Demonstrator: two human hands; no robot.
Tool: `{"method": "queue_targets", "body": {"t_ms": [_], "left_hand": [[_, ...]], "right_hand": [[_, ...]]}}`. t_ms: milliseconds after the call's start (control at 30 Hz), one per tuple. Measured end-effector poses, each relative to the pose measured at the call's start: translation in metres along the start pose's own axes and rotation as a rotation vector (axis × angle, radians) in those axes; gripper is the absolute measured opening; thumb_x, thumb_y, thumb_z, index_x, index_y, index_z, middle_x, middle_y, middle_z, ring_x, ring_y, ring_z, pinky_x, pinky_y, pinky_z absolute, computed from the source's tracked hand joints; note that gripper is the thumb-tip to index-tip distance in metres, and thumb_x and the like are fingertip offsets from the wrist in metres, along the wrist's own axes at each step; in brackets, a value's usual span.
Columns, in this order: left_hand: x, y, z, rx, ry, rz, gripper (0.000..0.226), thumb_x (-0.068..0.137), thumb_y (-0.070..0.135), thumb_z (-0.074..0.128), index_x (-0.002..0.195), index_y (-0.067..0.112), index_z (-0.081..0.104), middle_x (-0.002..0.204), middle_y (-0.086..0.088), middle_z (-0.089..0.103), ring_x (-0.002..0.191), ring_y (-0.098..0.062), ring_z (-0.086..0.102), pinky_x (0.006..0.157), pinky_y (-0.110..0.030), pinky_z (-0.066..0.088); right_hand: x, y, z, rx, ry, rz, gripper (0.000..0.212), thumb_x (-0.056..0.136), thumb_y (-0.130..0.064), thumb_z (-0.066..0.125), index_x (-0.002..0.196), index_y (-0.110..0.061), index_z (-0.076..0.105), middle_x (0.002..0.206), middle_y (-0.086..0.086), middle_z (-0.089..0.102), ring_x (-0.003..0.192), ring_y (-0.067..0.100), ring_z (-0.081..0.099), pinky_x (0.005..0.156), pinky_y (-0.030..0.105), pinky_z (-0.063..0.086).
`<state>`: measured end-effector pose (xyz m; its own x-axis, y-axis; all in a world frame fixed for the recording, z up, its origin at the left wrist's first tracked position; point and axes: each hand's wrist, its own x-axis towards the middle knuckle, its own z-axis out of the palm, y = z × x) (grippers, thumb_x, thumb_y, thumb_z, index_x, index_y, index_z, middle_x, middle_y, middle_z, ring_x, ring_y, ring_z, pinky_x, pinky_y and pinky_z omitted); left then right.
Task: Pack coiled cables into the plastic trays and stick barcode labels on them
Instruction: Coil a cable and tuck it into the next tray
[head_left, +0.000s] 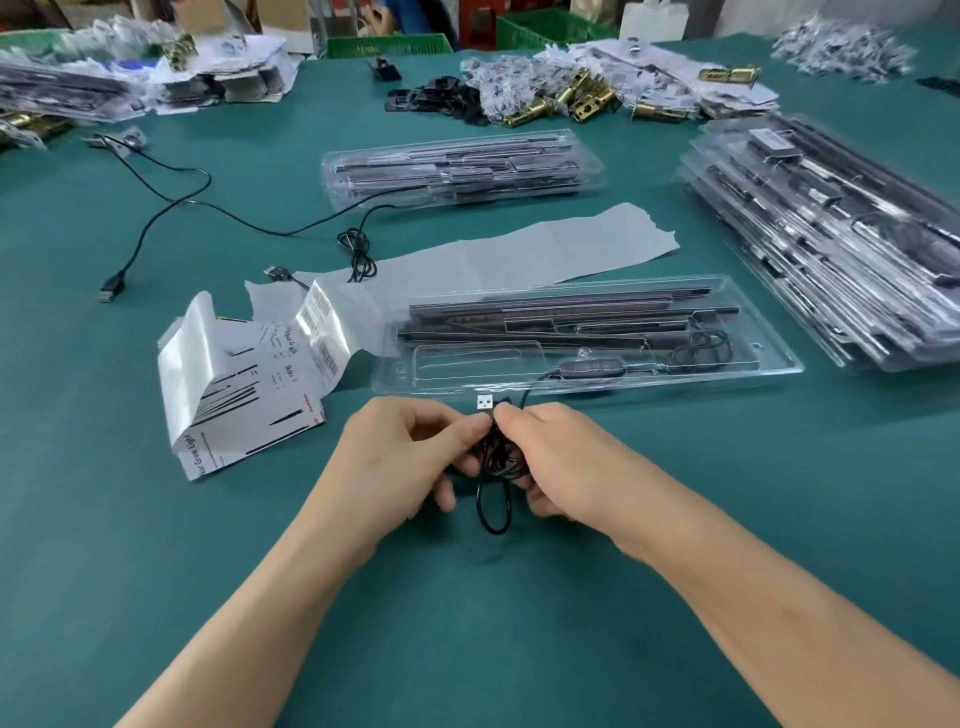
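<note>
My left hand (415, 452) and my right hand (556, 462) meet just in front of the near clear plastic tray (779, 361). Together they pinch a black coiled cable (493, 514), whose loop hangs down between them. Its white USB plug (484, 402) sticks up above my fingertips. The cable runs on up into the tray to an inline controller (587, 370) lying beside dark light bars. A sheet of barcode labels (322, 332) lies curled at the tray's left end.
A second filled tray (587, 179) lies farther back with a loose black cable (171, 200) trailing left over the green table. A stack of packed trays (831, 244) stands at the right. Printed paper inserts (234, 400) lie at the left. Brass parts and paper piles line the back.
</note>
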<state>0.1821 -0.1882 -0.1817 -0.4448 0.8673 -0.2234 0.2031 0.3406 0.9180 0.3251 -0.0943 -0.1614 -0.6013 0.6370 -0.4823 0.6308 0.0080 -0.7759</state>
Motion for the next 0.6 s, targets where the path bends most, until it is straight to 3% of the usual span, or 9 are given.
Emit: {"method": "queue_targets", "body": {"t_ms": [67, 200, 267, 367, 500, 533, 600], "left_hand": [[0.0, 0.001, 0.001, -0.021, 0.001, -0.016, 0.026, 0.096, 0.036, 0.07, 0.075, 0.023, 0.078, 0.07, -0.001, 0.074, 0.047, -0.015, 0.061, 0.038, -0.02, 0.037], [-0.002, 0.005, 0.004, -0.023, -0.001, -0.042, 0.035, 0.099, 0.031, 0.067, 0.067, 0.018, 0.074, 0.06, 0.0, 0.069, 0.039, -0.013, 0.053, 0.04, -0.019, 0.039], [-0.003, 0.007, 0.006, 0.065, 0.004, -0.022, 0.039, 0.101, 0.034, 0.063, 0.066, 0.021, 0.073, 0.057, 0.0, 0.069, 0.039, -0.014, 0.052, 0.041, -0.018, 0.039], [-0.004, 0.008, 0.004, 0.329, 0.053, 0.101, 0.041, 0.101, 0.039, 0.061, 0.065, 0.023, 0.071, 0.052, 0.008, 0.066, 0.037, -0.006, 0.053, 0.042, -0.013, 0.036], [0.001, 0.007, -0.016, 0.706, 0.287, 0.475, 0.026, 0.091, 0.055, 0.064, 0.08, 0.034, 0.074, 0.068, 0.014, 0.066, 0.066, -0.007, 0.06, 0.058, -0.029, 0.047], [0.004, 0.008, -0.023, 0.798, 0.313, 0.558, 0.023, 0.09, 0.057, 0.067, 0.091, 0.035, 0.075, 0.082, 0.016, 0.068, 0.079, -0.009, 0.061, 0.066, -0.031, 0.05], [0.016, 0.011, -0.037, 0.951, 0.207, 0.587, 0.042, 0.086, 0.056, 0.071, 0.121, 0.032, 0.072, 0.121, 0.01, 0.065, 0.114, -0.016, 0.056, 0.093, -0.037, 0.049]], "right_hand": [[0.001, 0.001, -0.002, -0.11, -0.017, -0.035, 0.041, 0.104, -0.048, 0.041, 0.075, -0.021, 0.051, 0.068, -0.001, 0.048, 0.06, 0.017, 0.043, 0.063, 0.036, 0.037], [0.002, 0.005, -0.005, -0.105, -0.031, -0.069, 0.043, 0.101, -0.047, 0.057, 0.065, -0.025, 0.05, 0.05, -0.013, 0.039, 0.043, 0.009, 0.033, 0.048, 0.026, 0.03], [0.002, 0.007, -0.004, 0.017, -0.049, -0.038, 0.035, 0.101, -0.04, 0.061, 0.072, -0.022, 0.054, 0.054, -0.007, 0.042, 0.039, 0.008, 0.032, 0.039, 0.02, 0.026], [0.001, 0.008, -0.003, 0.131, -0.072, -0.012, 0.03, 0.101, -0.03, 0.061, 0.076, -0.018, 0.052, 0.053, -0.006, 0.036, 0.037, 0.01, 0.029, 0.038, 0.02, 0.019], [0.001, 0.006, -0.005, 0.256, -0.112, 0.047, 0.021, 0.101, -0.027, 0.061, 0.087, -0.014, 0.053, 0.053, -0.005, 0.039, 0.032, 0.01, 0.03, 0.037, 0.017, 0.016], [0.0, 0.005, -0.007, 0.285, -0.137, 0.063, 0.02, 0.101, -0.027, 0.06, 0.089, -0.013, 0.054, 0.053, -0.005, 0.039, 0.031, 0.01, 0.03, 0.037, 0.016, 0.016], [-0.001, 0.004, -0.01, 0.316, -0.174, 0.079, 0.02, 0.103, -0.027, 0.058, 0.089, -0.013, 0.055, 0.054, -0.003, 0.038, 0.032, 0.01, 0.028, 0.039, 0.017, 0.014]]}}
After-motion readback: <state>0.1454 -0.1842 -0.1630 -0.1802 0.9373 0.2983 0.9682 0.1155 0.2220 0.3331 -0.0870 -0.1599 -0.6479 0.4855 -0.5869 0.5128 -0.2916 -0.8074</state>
